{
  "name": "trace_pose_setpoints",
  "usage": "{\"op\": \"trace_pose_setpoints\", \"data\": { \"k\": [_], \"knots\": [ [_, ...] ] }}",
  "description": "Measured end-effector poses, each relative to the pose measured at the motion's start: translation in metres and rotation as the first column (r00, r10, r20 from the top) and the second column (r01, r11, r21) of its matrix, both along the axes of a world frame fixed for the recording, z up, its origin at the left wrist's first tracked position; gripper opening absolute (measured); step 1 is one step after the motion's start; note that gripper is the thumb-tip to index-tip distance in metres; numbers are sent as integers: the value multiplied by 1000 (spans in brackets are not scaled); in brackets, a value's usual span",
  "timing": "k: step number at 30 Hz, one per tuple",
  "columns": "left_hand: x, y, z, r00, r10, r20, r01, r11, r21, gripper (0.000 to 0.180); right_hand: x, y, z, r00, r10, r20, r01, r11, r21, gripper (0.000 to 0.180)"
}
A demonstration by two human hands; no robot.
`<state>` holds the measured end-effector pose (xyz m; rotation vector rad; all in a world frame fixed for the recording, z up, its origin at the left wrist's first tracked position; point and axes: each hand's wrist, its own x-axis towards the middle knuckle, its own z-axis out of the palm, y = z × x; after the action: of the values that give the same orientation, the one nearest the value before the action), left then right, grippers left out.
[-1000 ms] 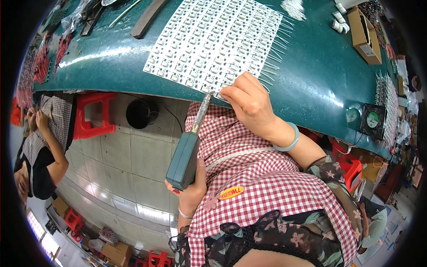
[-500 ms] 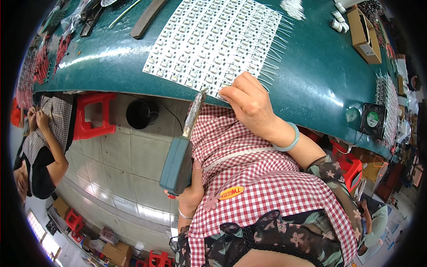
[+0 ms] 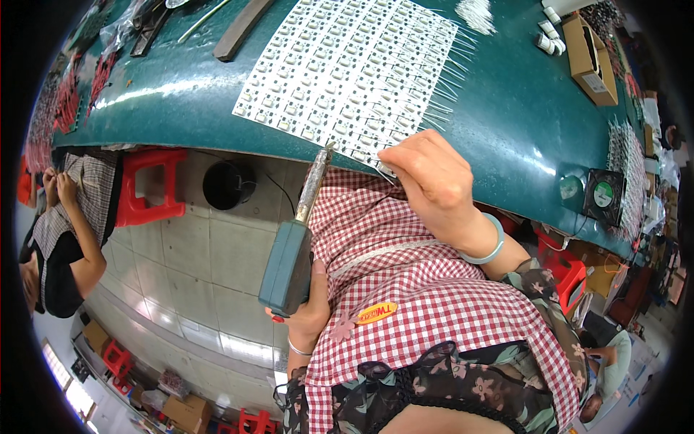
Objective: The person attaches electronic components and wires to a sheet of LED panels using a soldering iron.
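My left hand [image 3: 316, 311] is closed around a dark teal soldering gun [image 3: 284, 269]. Its metal barrel points up, and the tip is at the near edge of a white sheet of small circuit boards [image 3: 318, 69]. Rows of pale components cover this sheet, and many thin white wires [image 3: 442, 90] stick out past its right side. At the sheet's near right corner is my right hand [image 3: 439, 189], with thumb and fingertips pinched together. Whatever lies between those fingertips is too small to make out.
The sheet lies on a green table [image 3: 506, 145]. A dark bar [image 3: 242, 30] lies left of it, with loose white wires [image 3: 476, 16] beyond. At right are a cardboard box [image 3: 589, 61] and a black fan [image 3: 604, 194]. Another person sits at far left, beside a red stool [image 3: 152, 189].
My right hand has moved right and slightly nearer along the sheet's near edge, still pinched. The left hand and soldering gun have hardly moved.
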<state>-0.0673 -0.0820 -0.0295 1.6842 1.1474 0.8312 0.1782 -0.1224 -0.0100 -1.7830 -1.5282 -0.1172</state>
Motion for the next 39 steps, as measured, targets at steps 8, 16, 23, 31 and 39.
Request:
{"op": "trace_pose_setpoints", "data": {
  "k": [8, 16, 23, 31, 39],
  "knots": [
    [-13, -4, -6, 992, -116, -46, 114, 993, -39, 37, -11, 17, -31, 999, -36, -22, 38, 994, 106, 20],
    [-16, -7, -15, 981, -169, -93, 175, 983, 59, 35, -14, 18, -41, 996, -42, 83, 35, 996, 86, 18],
    [-14, -3, -12, 987, -152, 44, 155, 986, -67, 35, -14, 18, -43, 994, -22, 111, 12, 996, 88, 19],
    [-14, -6, -14, 994, -105, -5, 103, 987, -126, 31, -13, 18, -45, 993, -6, 121, -5, 996, 88, 18],
    [-9, -1, -7, 989, -117, -89, 107, 988, -110, 30, -14, 17, -47, 993, -3, 122, -8, 996, 84, 20]
  ]
}}
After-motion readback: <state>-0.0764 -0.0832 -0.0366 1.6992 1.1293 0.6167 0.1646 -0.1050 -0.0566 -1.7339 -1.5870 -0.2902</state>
